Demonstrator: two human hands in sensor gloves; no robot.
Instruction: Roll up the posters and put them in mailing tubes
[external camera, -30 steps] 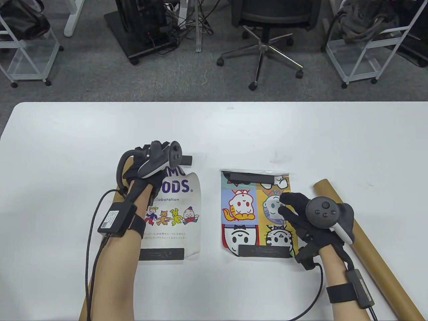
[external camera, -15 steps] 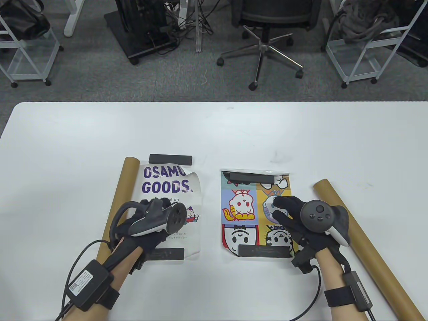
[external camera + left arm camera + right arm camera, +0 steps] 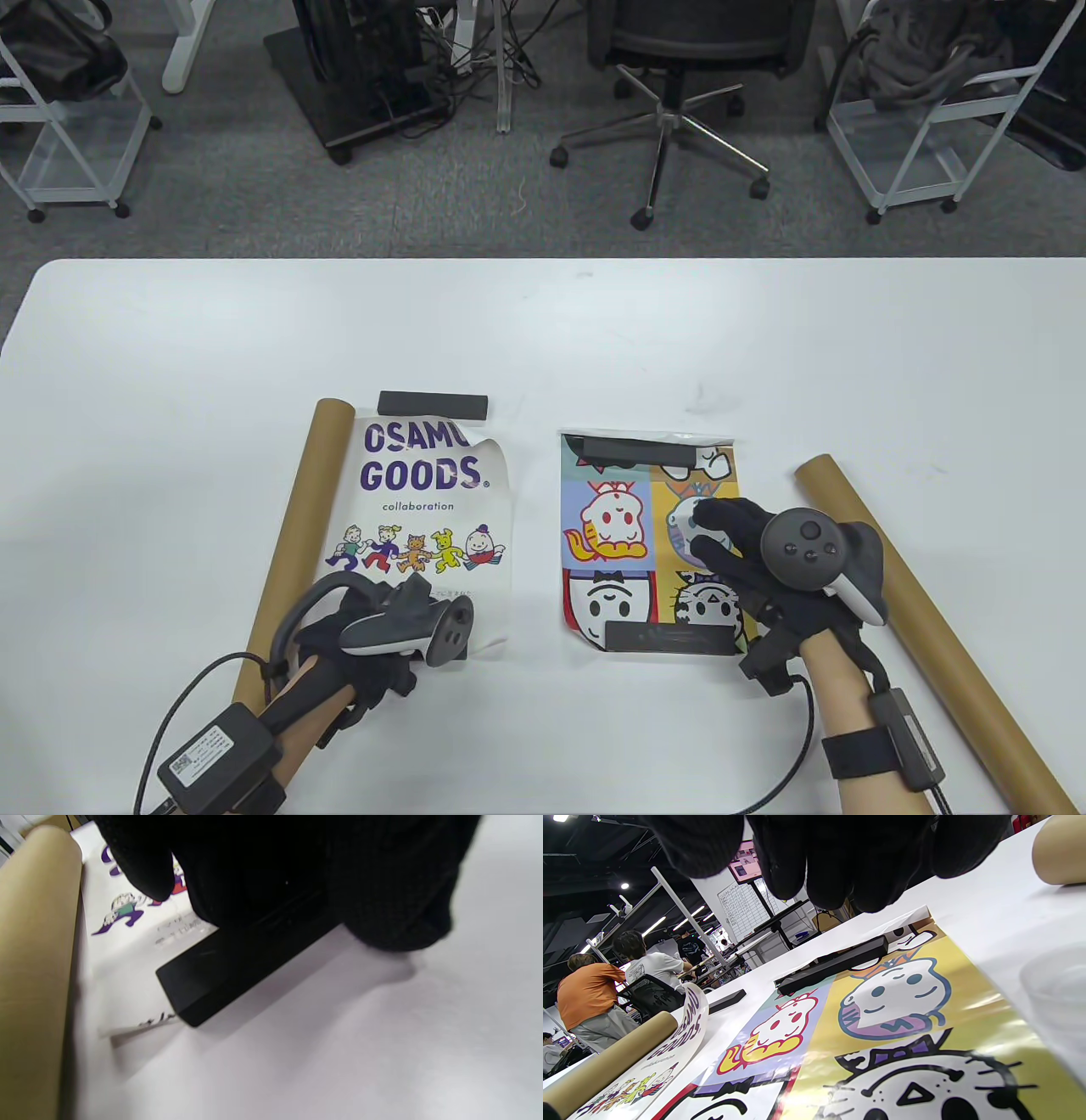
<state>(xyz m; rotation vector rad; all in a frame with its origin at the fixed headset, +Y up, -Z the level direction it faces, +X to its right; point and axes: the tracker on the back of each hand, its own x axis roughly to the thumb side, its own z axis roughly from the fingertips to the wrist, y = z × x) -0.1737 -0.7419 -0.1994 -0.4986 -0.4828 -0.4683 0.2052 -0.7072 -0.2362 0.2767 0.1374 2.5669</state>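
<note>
A: Table view?
B: Left hand (image 3: 373, 641) covers the white poster's (image 3: 428, 501) lower edge at lower left; right hand (image 3: 747, 548) lies relaxed on the colour poster (image 3: 628, 526). Tubes (image 3: 293, 518) flank both.

A: Left wrist?
B: Fingers (image 3: 390, 899) over a black bar (image 3: 220, 976); grip unclear.

A: Right wrist?
B: Fingers (image 3: 840, 861) loose above the poster.
</note>
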